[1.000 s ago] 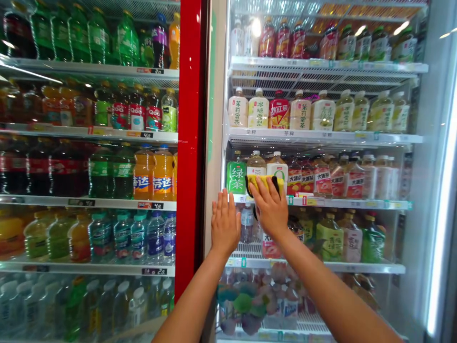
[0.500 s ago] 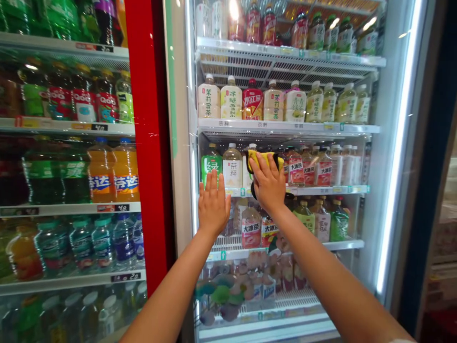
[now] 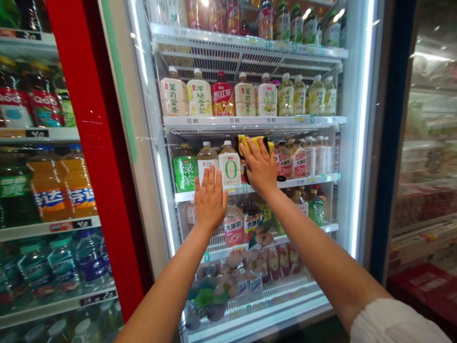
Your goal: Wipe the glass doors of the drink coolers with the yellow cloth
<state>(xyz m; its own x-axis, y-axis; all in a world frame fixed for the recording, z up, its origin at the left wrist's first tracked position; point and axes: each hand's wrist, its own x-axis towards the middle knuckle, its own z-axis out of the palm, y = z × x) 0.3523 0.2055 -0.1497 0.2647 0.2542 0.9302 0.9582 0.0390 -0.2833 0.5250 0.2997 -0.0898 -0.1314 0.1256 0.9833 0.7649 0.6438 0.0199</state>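
My left hand (image 3: pixel 210 204) lies flat on the glass door of a drinks fridge, fingers stretched upward, holding nothing. Behind its fingertips, inside the fridge, is a white-labelled tea bottle (image 3: pixel 207 153). Up and to the right, my right hand (image 3: pixel 262 169) presses a yellow cloth (image 3: pixel 270 146) with black edging against the same glass. Parts of the cloth show above the fingers and beside the palm; the rest is hidden under the hand. A bottle with a green zero on its label (image 3: pixel 230 166) stands behind the glass between the two hands.
Shelves of bottled tea (image 3: pixel 244 97) fill the lit fridge. A flower picture (image 3: pixel 214 295) shows low on the glass. Left stands a red-framed cooler (image 3: pixel 84 119) with soft drinks. At the right are blurred store shelves (image 3: pixel 421 190) and a red box (image 3: pixel 421 290).
My view has turned to the right, so the fridge sits further left in it. Relative to the bottles, both hands have shifted rightward across the glass, the cloth staying under my right hand.
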